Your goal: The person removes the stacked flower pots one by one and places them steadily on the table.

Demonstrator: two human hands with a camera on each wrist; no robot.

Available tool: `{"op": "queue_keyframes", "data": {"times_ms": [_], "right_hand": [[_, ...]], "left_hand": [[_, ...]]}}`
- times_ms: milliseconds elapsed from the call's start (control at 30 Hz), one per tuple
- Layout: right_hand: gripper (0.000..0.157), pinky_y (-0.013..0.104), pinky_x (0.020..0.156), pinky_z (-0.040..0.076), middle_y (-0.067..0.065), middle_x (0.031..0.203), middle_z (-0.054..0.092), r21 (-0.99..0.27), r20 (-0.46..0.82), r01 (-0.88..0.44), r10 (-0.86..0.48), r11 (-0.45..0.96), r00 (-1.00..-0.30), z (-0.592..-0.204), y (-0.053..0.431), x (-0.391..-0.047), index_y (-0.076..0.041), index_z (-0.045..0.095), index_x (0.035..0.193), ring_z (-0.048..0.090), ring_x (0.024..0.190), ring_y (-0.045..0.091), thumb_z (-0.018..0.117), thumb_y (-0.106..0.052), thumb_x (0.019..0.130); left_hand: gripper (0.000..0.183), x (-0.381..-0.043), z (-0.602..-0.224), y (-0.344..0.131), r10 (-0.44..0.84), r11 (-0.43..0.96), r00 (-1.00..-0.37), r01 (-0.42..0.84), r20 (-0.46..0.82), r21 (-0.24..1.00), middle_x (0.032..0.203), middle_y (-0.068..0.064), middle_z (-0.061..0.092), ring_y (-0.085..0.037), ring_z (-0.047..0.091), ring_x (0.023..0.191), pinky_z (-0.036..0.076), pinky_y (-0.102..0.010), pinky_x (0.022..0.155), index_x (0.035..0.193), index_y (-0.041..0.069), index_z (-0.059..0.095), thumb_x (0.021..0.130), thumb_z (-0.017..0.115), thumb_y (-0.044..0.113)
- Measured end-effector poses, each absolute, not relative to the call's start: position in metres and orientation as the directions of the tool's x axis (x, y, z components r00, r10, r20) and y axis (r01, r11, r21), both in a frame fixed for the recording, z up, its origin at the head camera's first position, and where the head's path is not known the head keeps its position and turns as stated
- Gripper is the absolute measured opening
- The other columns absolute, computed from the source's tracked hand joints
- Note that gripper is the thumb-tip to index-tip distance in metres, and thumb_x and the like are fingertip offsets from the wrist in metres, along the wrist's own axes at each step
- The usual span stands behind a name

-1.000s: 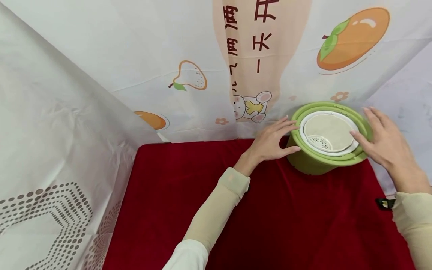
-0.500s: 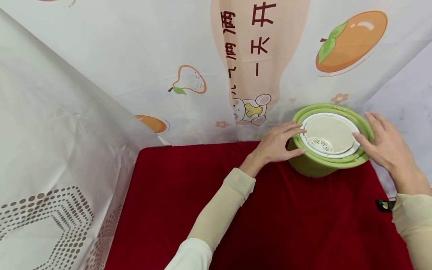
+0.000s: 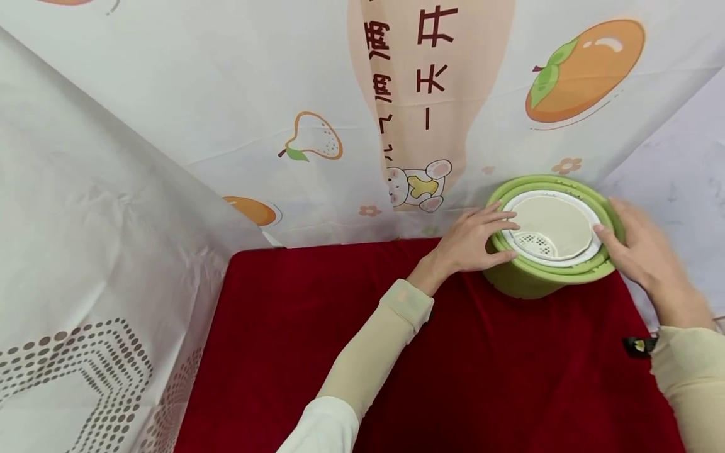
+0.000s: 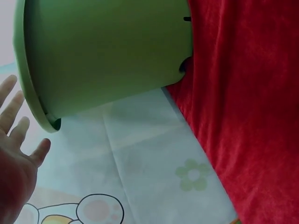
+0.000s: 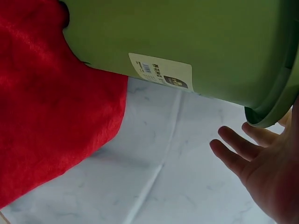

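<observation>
A stack of nested flower pots stands at the right end of the red cloth in the head view. Outermost is a green pot (image 3: 518, 284), with another green rim inside it. Within sits a white pot (image 3: 589, 255), holding a cream liner (image 3: 555, 220) with small holes at its bottom. My left hand (image 3: 470, 242) reaches over the rims from the left, fingers fairly straight and spread. At the opposite side, my right hand (image 3: 642, 255) lies along the outer rim, thumb towards the white rim. Spread fingers of the right hand (image 5: 261, 158) show beneath the rim in the right wrist view.
Red cloth (image 3: 317, 314) covers the table. A white printed curtain (image 3: 226, 94) hangs right behind the pots. A small black object (image 3: 640, 346) lies near the right sleeve. The green pot bears a paper label (image 5: 161, 71) in the right wrist view.
My left hand has shifted right and further over the rims. My right hand has come in closer to the pots from the right. The pots appear to stay in place.
</observation>
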State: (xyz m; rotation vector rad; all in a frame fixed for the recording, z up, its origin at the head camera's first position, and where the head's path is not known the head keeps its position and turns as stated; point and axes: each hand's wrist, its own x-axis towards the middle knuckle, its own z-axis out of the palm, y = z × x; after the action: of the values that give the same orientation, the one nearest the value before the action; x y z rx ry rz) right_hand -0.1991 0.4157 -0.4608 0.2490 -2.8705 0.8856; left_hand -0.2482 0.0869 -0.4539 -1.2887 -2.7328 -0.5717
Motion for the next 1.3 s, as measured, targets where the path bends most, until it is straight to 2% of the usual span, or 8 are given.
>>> {"op": "queue_keyframes", "data": {"times_ms": [167,300,500,600,733,900,1067,1300], "right_hand": [[0.062,0.061,0.116,0.006,0.032,0.157,0.020,-0.581,0.157,-0.181,-0.108,0.794,-0.982,-0.462,0.414,-0.199,-0.005,0.018,0.158,0.014,0.144,0.052,0.042,-0.025,0.105],[0.061,0.063,0.116,0.005,0.033,0.158,0.016,-0.637,0.116,-0.136,-0.080,0.758,-0.990,-0.461,0.409,-0.198,-0.006,0.015,0.159,0.011,0.144,0.053,0.038,-0.026,0.106],[0.063,0.059,0.117,0.001,0.034,0.158,0.010,-0.685,0.090,-0.109,-0.065,0.720,-0.994,-0.466,0.406,-0.198,-0.001,0.009,0.158,0.006,0.145,0.052,0.035,-0.026,0.107],[0.062,0.054,0.119,-0.001,0.030,0.160,0.007,-0.700,0.076,-0.090,-0.051,0.708,-0.996,-0.467,0.406,-0.198,-0.003,0.007,0.159,0.003,0.146,0.049,0.033,-0.026,0.107],[0.059,0.042,0.120,-0.001,0.021,0.162,0.008,-0.727,0.056,-0.037,0.005,0.686,-0.998,-0.466,0.407,-0.194,-0.015,0.009,0.160,0.003,0.149,0.036,0.029,-0.028,0.107],[0.056,0.039,0.120,0.000,0.014,0.163,0.008,-0.734,0.042,0.002,0.049,0.679,-0.998,-0.466,0.409,-0.189,-0.025,0.010,0.160,0.004,0.148,0.030,0.027,-0.029,0.107],[0.055,0.036,0.120,0.001,0.012,0.163,0.010,-0.747,0.056,0.014,0.084,0.664,-0.995,-0.469,0.410,-0.187,-0.026,0.013,0.160,0.006,0.149,0.030,0.028,-0.028,0.107],[0.054,0.027,0.119,0.004,0.000,0.164,0.015,-0.831,0.082,0.018,0.154,0.556,-0.985,-0.475,0.401,-0.190,-0.020,0.021,0.159,0.010,0.148,0.013,0.032,-0.026,0.107]], "left_hand": [[0.055,-0.249,-0.454,0.090,0.736,0.588,-0.649,0.754,0.193,0.292,0.153,0.014,0.042,-0.007,0.019,0.148,0.007,-0.029,0.119,0.136,0.031,0.060,0.091,0.058,0.061],[0.054,-0.248,-0.455,0.094,0.741,0.596,-0.653,0.747,0.158,0.294,0.152,0.015,0.043,-0.005,0.020,0.148,0.011,-0.033,0.120,0.137,0.032,0.060,0.092,0.056,0.061],[0.052,-0.247,-0.457,0.098,0.746,0.604,-0.656,0.740,0.117,0.296,0.149,0.015,0.046,-0.004,0.024,0.146,0.013,-0.038,0.119,0.137,0.034,0.060,0.092,0.056,0.061],[0.052,-0.248,-0.457,0.100,0.748,0.605,-0.654,0.741,0.109,0.292,0.149,0.015,0.046,-0.004,0.026,0.145,0.013,-0.039,0.119,0.137,0.034,0.060,0.092,0.056,0.060],[0.051,-0.250,-0.456,0.103,0.755,0.600,-0.648,0.743,0.097,0.296,0.148,0.015,0.047,-0.003,0.025,0.145,0.012,-0.040,0.119,0.136,0.034,0.060,0.093,0.055,0.060],[0.050,-0.252,-0.457,0.107,0.764,0.585,-0.637,0.751,0.104,0.306,0.145,0.017,0.050,-0.003,0.026,0.145,0.016,-0.042,0.118,0.135,0.033,0.062,0.093,0.056,0.059],[0.050,-0.254,-0.457,0.110,0.761,0.582,-0.640,0.746,0.106,0.323,0.141,0.020,0.052,0.000,0.028,0.143,0.023,-0.038,0.115,0.135,0.034,0.061,0.092,0.057,0.059],[0.044,-0.257,-0.454,0.112,0.768,0.572,-0.636,0.731,0.069,0.373,0.139,0.024,0.053,0.005,0.030,0.140,0.033,-0.033,0.108,0.133,0.035,0.063,0.094,0.058,0.056]]}}
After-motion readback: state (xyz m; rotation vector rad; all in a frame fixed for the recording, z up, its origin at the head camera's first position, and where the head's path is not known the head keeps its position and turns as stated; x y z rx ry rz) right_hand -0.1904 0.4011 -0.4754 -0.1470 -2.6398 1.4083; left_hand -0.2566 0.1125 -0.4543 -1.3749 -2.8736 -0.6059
